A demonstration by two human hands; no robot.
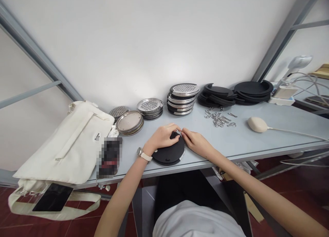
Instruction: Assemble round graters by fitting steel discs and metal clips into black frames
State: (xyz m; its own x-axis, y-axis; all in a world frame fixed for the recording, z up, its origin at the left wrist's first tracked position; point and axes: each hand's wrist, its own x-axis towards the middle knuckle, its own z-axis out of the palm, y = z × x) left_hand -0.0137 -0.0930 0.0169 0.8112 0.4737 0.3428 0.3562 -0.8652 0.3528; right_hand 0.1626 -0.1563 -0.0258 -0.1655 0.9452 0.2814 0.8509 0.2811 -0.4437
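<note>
A round black lid point(169, 154) with a shiny metal rim lies flat near the table's front edge. My left hand point(161, 137) rests on its far edge, fingers curled and pinched. My right hand point(196, 141) meets it from the right, fingertips pinching a small metal clip point(179, 132) at the lid's rim. Both hands press together on that clip. A watch sits on my left wrist.
Behind stand stacks of perforated metal discs point(150, 108), a taller stack of rimmed discs point(182, 98), black lids point(235, 92) and a pile of loose metal clips point(218, 119). A cream bag point(74, 141) and a phone point(52, 197) lie left; a beige mouse-shaped object point(257, 124) lies right.
</note>
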